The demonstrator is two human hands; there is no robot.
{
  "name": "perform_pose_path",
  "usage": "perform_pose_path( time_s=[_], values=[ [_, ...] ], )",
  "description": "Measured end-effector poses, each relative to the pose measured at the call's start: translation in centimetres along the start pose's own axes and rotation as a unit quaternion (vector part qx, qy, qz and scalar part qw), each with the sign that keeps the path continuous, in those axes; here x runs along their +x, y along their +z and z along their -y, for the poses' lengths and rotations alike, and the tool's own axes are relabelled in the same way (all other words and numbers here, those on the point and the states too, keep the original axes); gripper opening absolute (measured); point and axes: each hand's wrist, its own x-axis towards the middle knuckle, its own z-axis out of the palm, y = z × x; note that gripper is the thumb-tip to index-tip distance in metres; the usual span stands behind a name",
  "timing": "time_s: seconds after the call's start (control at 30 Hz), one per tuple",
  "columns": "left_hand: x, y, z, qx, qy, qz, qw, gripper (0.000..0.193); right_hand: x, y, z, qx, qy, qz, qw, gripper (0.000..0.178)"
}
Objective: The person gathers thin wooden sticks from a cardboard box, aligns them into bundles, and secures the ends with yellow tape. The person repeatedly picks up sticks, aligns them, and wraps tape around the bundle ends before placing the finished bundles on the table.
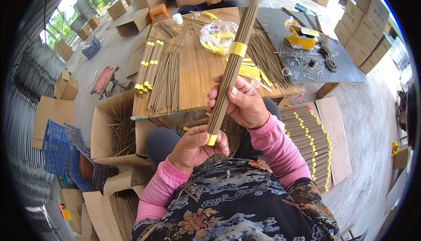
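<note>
We hold the bundle in both hands, over the table's near edge; its long axis slants from the left hand, nearer its lower end, past the right hand to the upper right; our left fingers curl loosely round that end, our right thumb and fingers clasp higher; it looks brown, straight, yellow-banded, its top blurred.
</note>
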Motion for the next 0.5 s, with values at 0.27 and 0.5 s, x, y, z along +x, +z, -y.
perform_pose_path(
  time_s=[0.27,0.5],
  values=[
    [1.1,-0.8,1.5,-0.070,0.005,0.054,0.996,0.025,-0.1,-0.2,-0.2,0.043,-0.011,0.032,0.998,0.035],
    [1.7,-0.9,2.8,-0.131,0.002,0.075,0.989,0.023,-0.4,-0.8,-0.3,0.052,0.000,0.025,0.998,0.033]
  ],
)
